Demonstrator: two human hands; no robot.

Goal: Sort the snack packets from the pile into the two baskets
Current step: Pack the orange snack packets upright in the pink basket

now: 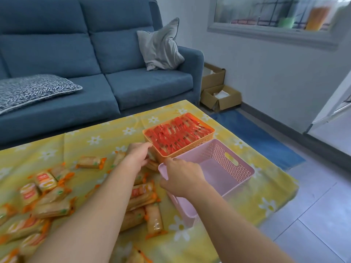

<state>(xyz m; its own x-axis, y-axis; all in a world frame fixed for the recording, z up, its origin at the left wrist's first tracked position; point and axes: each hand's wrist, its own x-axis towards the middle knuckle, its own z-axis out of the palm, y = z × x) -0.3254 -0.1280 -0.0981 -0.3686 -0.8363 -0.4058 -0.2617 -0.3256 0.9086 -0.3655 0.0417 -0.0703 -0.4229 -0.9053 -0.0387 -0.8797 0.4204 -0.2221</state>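
Observation:
An orange basket (197,145) filled with several red packets (176,132) stands at the far side of the table. A pink basket (235,177) sits just in front of it, with no packets visible inside. My left hand (137,154) rests at the orange basket's near left corner, fingers curled over packets there; whether it grips one is unclear. My right hand (180,177) grips the pink basket's left rim. A pile of tan snack packets with orange ends (55,198) lies scattered across the left of the table, partly hidden by my forearms.
The table is covered by a yellow daisy-print cloth (247,202). A blue sofa (95,73) with a grey cushion stands behind it. Cardboard boxes (220,97) sit on the floor by the wall, next to a blue rug (262,141).

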